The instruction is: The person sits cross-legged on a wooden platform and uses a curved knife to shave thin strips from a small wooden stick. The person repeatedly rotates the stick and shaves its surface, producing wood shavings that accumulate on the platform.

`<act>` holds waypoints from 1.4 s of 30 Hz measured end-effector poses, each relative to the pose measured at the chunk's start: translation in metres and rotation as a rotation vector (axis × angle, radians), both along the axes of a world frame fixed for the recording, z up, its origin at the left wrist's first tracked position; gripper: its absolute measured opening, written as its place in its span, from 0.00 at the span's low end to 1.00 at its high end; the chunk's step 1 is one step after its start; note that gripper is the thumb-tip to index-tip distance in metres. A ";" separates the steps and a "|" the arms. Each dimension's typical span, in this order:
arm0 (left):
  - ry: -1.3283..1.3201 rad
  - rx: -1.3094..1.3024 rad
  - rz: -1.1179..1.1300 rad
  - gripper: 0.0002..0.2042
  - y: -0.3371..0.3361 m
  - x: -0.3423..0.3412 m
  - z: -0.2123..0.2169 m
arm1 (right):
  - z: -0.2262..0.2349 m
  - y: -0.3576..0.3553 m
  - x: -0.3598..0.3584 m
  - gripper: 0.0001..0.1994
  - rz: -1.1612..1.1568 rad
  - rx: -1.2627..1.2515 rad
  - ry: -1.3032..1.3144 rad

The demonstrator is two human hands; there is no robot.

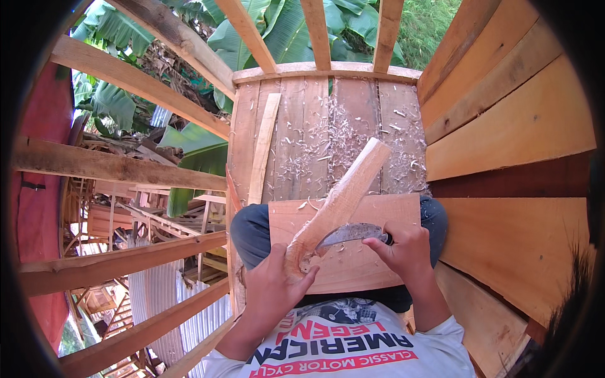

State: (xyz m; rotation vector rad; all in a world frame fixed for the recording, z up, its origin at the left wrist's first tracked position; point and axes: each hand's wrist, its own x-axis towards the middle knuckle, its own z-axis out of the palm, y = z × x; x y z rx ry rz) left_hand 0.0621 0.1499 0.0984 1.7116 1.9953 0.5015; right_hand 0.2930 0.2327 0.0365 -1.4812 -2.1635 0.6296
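While the left hand [272, 283], at seven o'clock in the head view, grasps the carved wood [343, 198] by its near end, the right hand [406, 252], at four, clenches the curved knife [350, 234]. Wood slants toward one o'clock over the board [372, 269]. Judgement: shallow strokes, left fingers clear.

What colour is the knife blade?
The knife blade is grey with darker mottling, best seen in the head view.

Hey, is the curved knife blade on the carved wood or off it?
On: the blade meets the carved wood near the left hand; the right hand grips the handle.
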 end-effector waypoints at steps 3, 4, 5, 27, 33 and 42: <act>-0.012 -0.083 0.046 0.24 -0.005 -0.002 0.000 | -0.002 0.005 0.001 0.28 -0.015 0.085 -0.057; -0.012 -0.056 0.037 0.24 -0.005 -0.002 0.001 | -0.003 0.007 0.002 0.29 -0.015 0.121 -0.064; -0.011 -0.028 0.028 0.23 -0.005 -0.001 0.002 | -0.002 0.009 0.002 0.29 -0.021 0.124 -0.084; -0.054 -0.184 0.053 0.23 -0.016 -0.002 -0.002 | -0.007 0.004 -0.008 0.26 -0.006 -0.037 -0.072; -0.092 -0.281 0.016 0.23 -0.029 0.007 -0.001 | 0.003 0.045 0.044 0.26 -0.376 -0.032 -0.011; -0.111 -0.177 0.082 0.24 -0.017 0.003 -0.001 | -0.003 0.001 0.000 0.29 0.067 -0.010 -0.079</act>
